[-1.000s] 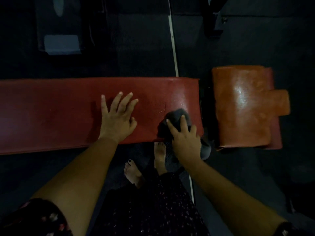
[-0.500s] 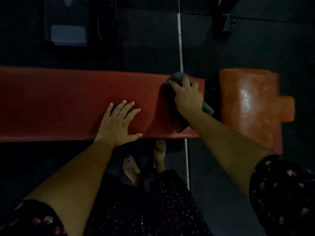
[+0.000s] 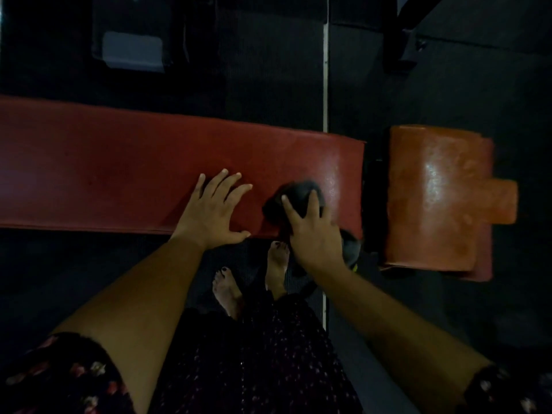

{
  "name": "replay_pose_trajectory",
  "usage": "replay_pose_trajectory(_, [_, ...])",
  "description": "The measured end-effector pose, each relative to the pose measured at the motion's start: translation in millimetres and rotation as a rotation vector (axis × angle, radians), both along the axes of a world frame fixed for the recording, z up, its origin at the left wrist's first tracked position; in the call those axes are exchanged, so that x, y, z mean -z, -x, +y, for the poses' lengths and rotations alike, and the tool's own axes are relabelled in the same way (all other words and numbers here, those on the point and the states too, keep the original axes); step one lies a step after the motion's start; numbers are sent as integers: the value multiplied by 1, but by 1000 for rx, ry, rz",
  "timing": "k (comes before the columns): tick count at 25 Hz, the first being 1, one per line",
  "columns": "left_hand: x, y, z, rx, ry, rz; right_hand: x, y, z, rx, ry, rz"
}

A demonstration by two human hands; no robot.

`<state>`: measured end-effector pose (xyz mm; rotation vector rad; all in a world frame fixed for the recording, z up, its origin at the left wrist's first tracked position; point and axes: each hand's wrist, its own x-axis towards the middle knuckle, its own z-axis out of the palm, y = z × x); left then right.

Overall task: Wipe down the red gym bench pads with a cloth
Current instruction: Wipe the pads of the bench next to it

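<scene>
A long red bench pad (image 3: 104,168) runs across the view from the left edge. To its right, across a dark gap, sits a smaller, shinier red seat pad (image 3: 433,198). My right hand (image 3: 313,234) presses a dark grey cloth (image 3: 300,194) onto the long pad near its right end, at the near edge; part of the cloth hangs off below my wrist. My left hand (image 3: 213,212) lies flat on the long pad just left of the cloth, fingers spread, holding nothing.
The floor is dark matting with a pale seam line (image 3: 325,70) running away from me. My bare feet (image 3: 239,279) stand under the pad's near edge. A dark machine base with a grey plate (image 3: 131,49) sits far left, a black frame post (image 3: 400,31) far right.
My right hand has dragged the cloth from the pad's far edge back toward its near edge. Before that it pushed it from near to far. The left hand stayed planted.
</scene>
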<state>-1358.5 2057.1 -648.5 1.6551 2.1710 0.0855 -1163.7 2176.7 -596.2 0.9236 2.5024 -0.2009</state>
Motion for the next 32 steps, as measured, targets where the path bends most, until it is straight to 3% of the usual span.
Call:
replay_pose_trajectory(5, [-4, 9, -1, 56, 30, 58, -3, -8, -38, -48, 21, -20])
replay_pose_trajectory(9, [-5, 19, -13, 66, 1, 212, 4, 51, 21, 91, -12, 107])
replay_pose_trajectory(16, [-8, 26, -18, -22, 169, 121, 6, 124, 111, 241, -52, 71])
replay_pose_trajectory(20, [-8, 27, -17, -21, 161, 119, 1, 127, 98, 42, -94, 48])
replay_pose_trajectory(24, [-5, 24, -27, -35, 101, 111, -1, 74, 41, -169, -47, 14])
replay_pose_trajectory(29, [-3, 29, -40, -111, 128, 100, -11, 11, -28, -346, 131, -101])
replay_pose_trajectory(32, [-5, 30, -48, -234, 109, 129, -14, 20, -38, -464, 165, -79])
